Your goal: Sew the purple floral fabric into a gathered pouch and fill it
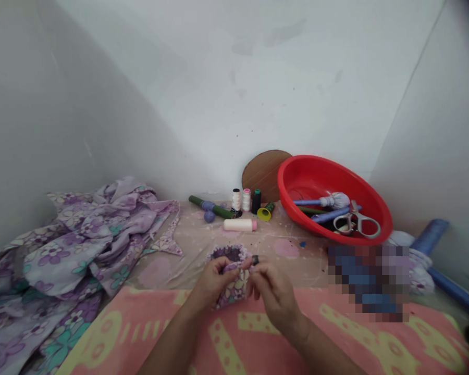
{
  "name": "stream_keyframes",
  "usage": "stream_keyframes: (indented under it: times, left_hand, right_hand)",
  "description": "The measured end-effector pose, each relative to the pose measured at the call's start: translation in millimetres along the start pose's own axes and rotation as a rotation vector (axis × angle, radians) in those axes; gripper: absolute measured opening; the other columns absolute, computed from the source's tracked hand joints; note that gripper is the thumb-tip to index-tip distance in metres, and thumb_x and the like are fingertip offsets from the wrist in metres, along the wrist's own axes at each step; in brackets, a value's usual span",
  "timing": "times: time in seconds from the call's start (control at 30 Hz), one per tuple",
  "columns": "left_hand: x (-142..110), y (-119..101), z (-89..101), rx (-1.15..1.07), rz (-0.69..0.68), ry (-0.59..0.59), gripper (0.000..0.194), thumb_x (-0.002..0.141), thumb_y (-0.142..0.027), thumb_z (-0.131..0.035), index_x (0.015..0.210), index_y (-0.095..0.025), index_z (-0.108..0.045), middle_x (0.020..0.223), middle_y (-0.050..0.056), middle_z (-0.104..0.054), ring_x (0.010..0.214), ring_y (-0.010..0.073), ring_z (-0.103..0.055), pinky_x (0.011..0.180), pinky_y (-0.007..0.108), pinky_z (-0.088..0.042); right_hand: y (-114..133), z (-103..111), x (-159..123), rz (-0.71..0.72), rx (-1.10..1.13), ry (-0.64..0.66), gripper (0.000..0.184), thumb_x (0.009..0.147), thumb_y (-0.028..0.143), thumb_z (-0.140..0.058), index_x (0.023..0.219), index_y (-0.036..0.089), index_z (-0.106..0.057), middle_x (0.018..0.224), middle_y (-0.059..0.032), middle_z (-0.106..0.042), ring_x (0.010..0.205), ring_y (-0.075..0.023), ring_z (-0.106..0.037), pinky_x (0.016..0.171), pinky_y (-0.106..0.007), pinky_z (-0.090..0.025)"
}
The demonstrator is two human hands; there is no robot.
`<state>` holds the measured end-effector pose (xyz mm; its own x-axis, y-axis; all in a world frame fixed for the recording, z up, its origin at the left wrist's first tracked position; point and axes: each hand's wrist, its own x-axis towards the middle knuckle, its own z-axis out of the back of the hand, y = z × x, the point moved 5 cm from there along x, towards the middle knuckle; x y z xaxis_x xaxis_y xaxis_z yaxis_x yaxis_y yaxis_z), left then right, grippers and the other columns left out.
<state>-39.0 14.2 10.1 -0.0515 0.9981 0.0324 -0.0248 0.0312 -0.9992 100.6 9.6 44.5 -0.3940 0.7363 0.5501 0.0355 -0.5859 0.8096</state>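
Observation:
A small round pouch of purple floral cloth (237,289) with a gathered, ruffled rim is held upright in front of me, its dark opening facing up. My left hand (216,284) grips it from the left, thumb on the near side of the rim. At the right side of the rim, my right hand (271,291) has its thumb and fingers pinched together; whatever is between them is too small to make out. A dark band (255,259) shows on a finger near the rim, and I cannot tell which hand it belongs to.
Floral cloth (66,255) lies heaped at left. Thread spools (246,200) stand near the wall behind a lying cream spool (238,225). A tilted red basin (332,169) holds scissors (357,221) and wrapped sticks. Behind it leans cardboard (263,169); a patterned pink cloth (148,338) lies beneath my arms.

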Motion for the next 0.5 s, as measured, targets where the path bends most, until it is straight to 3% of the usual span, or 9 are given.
stream_keyframes:
  times: [0.1, 0.17, 0.23, 0.37, 0.5]
  left_hand:
    - [2, 5, 5.3, -0.045, 0.010, -0.002, 0.029, 0.058, -0.036, -0.065, 0.058, -0.015, -0.045, 0.051, -0.006, -0.044, 0.048, 0.0070, -0.038, 0.047, 0.018, -0.030]
    - [3, 8, 7.9, -0.058, 0.013, -0.021, 0.028, 0.059, -0.034, -0.064, 0.056, -0.016, -0.043, 0.048, -0.007, -0.040, 0.045, 0.0057, -0.035, 0.044, 0.017, -0.027]
    - [4, 9, 9.4, -0.065, 0.022, -0.039, 0.027, 0.058, -0.031, -0.065, 0.055, -0.015, -0.042, 0.047, -0.008, -0.038, 0.044, 0.0050, -0.032, 0.043, 0.016, -0.025]
    - [3, 6, 11.7, -0.062, 0.049, -0.061, 0.028, 0.054, -0.030, -0.066, 0.052, -0.015, -0.042, 0.045, -0.008, -0.038, 0.042, 0.0046, -0.032, 0.042, 0.016, -0.024]
    - [2, 2, 15.7, -0.039, 0.075, -0.079, 0.025, 0.052, -0.028, -0.065, 0.050, -0.015, -0.044, 0.044, -0.008, -0.040, 0.040, 0.0048, -0.033, 0.041, 0.016, -0.024]
  right_hand:
    - [-11, 10, 7, -0.331, 0.494, -0.071, 0.024, 0.080, 0.040, -0.040, 0.070, 0.019, -0.041, 0.050, 0.0028, -0.049, 0.038, -0.0094, -0.043, 0.040, -0.023, -0.038]
    - [-10, 30, 15, -0.308, 0.630, -0.233, 0.022, 0.077, 0.039, -0.047, 0.069, 0.020, -0.040, 0.048, 0.0057, -0.045, 0.040, -0.0085, -0.043, 0.045, -0.024, -0.040]
    - [-7, 56, 21, -0.199, 0.654, -0.421, 0.018, 0.077, 0.034, -0.050, 0.070, 0.020, -0.041, 0.048, 0.0077, -0.040, 0.045, -0.0072, -0.042, 0.055, -0.026, -0.044]
    - [2, 97, 20, 0.050, 0.447, -0.702, 0.012, 0.076, 0.026, -0.051, 0.071, 0.019, -0.044, 0.053, 0.0078, -0.039, 0.050, -0.0056, -0.042, 0.072, -0.032, -0.043]
    - [15, 127, 6, 0.204, -0.045, -1.033, 0.012, 0.076, 0.027, -0.051, 0.079, 0.016, -0.051, 0.064, 0.0027, -0.048, 0.064, -0.0102, -0.050, 0.077, -0.035, -0.040]
